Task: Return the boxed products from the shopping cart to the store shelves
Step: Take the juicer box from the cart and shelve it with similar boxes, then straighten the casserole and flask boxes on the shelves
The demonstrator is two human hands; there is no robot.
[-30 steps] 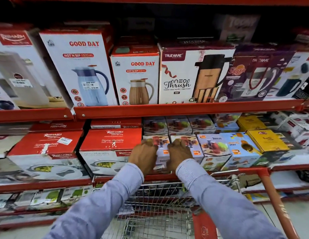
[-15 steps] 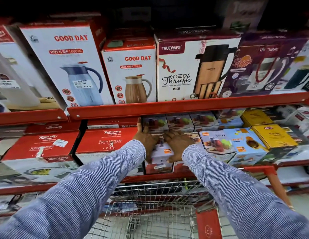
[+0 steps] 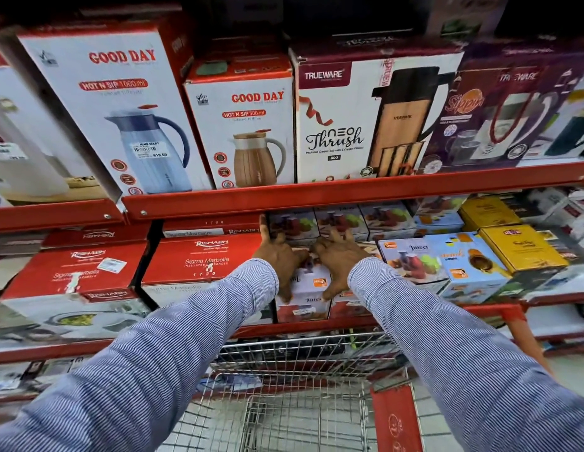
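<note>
A white juicer box (image 3: 306, 290) sits on the middle red shelf (image 3: 316, 324), on top of another box of the same kind. My left hand (image 3: 279, 256) lies on its top left and my right hand (image 3: 337, 257) on its top right, fingers spread, thumbs down its front face. Both arms in striped blue sleeves reach over the wire shopping cart (image 3: 297, 396). More juicer boxes (image 3: 344, 220) stand behind it. The box's top is mostly hidden under my hands.
Red casserole boxes (image 3: 202, 262) lie left of the juicer box; a juicer box (image 3: 411, 259), a blue box (image 3: 470, 259) and a yellow box (image 3: 522, 247) lie to the right. Tall flask boxes (image 3: 238, 122) fill the upper shelf (image 3: 316, 194). The cart's red handle (image 3: 525, 334) is at right.
The box has moved up from the cart edge and deeper onto the middle shelf. My hands went from gripping its sides to resting spread on top. The view moved closer to the shelf.
</note>
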